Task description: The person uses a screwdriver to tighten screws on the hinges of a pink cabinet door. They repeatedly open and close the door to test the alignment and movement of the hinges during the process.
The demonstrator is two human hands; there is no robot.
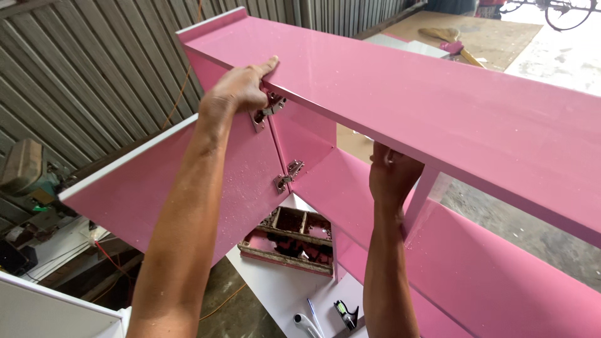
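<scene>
Two hands grip your pink cabinet (438,112): left hand (238,94) clamped on its top panel's edge beside the upper hinge (269,109), right hand (391,175) closed under it, farther along rightward.

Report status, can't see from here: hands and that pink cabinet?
Left hand gripping glossy pink cabinet top panel by metal hinge. Right hand under the panel at pink divider. Door open, nothing blocking.

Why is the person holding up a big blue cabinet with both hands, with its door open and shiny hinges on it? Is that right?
Not quite: the cabinet is pink, not blue, as the head view shows. The left hand and right hand do hold it, and its open door hangs on shiny metal hinges.
</scene>
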